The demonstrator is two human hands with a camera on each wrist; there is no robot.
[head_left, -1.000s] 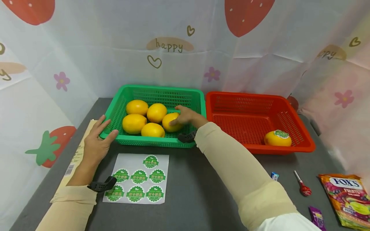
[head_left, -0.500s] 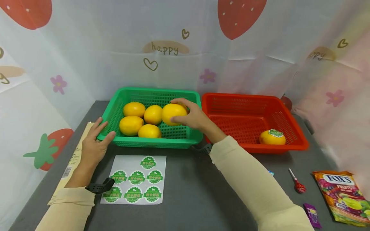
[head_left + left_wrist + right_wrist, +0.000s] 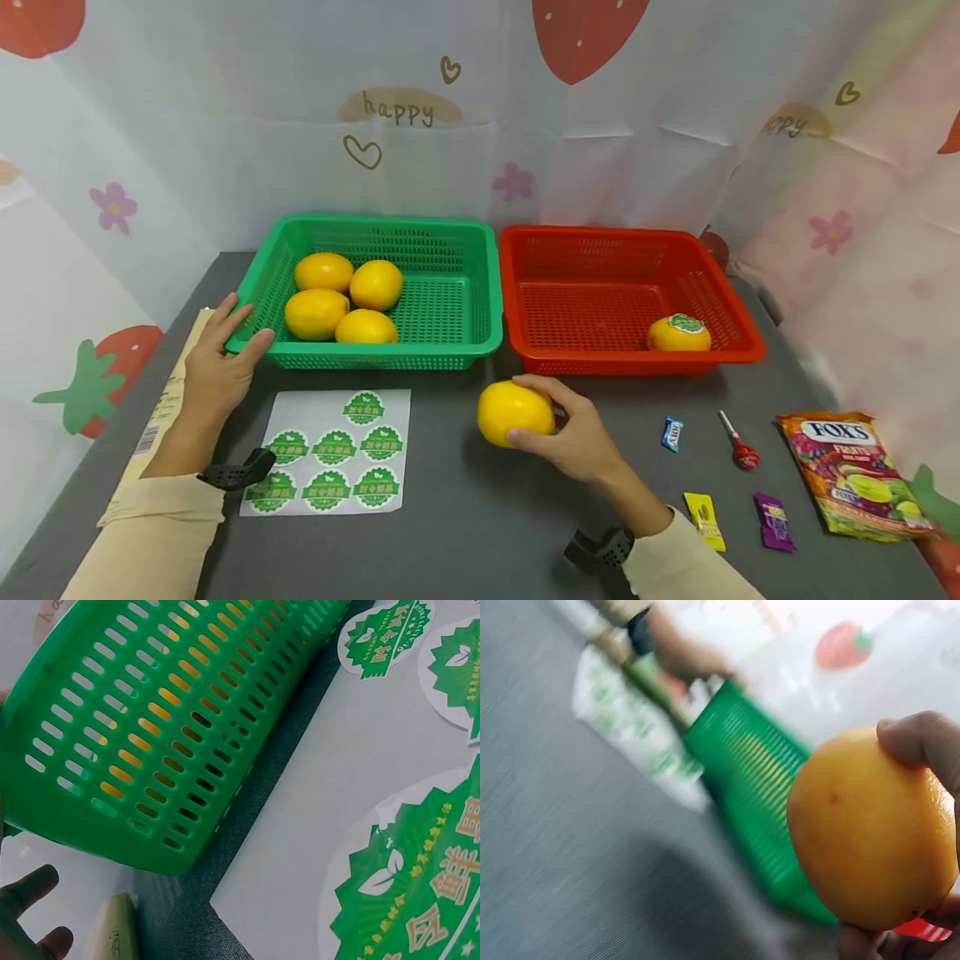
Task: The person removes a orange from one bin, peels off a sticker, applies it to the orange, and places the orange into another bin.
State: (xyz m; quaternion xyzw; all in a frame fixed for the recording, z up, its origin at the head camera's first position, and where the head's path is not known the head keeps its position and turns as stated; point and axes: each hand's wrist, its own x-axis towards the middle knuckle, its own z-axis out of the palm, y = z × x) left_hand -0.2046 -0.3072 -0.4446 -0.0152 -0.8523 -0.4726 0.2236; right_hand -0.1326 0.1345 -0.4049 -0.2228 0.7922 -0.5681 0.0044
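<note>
The flat, dark grey table (image 3: 465, 542) holds lots of things. At the back sits a green plastic basket with holes (image 3: 382, 358), and close beside it a red plastic basket with holes (image 3: 600, 365). In front of the green one lies a white paper sheet with round green stickers (image 3: 307, 412). A long, flat cream-coloured thing (image 3: 167, 408) lies along the left edge. On the right are a small blue-and-white wrapped sweet (image 3: 672, 434), a round red lollipop on a white stick (image 3: 745, 455), a yellow wrapped sweet (image 3: 703, 520), a purple wrapped sweet (image 3: 774, 522) and a shiny, colourful FOX'S bag (image 3: 855, 475).
</note>
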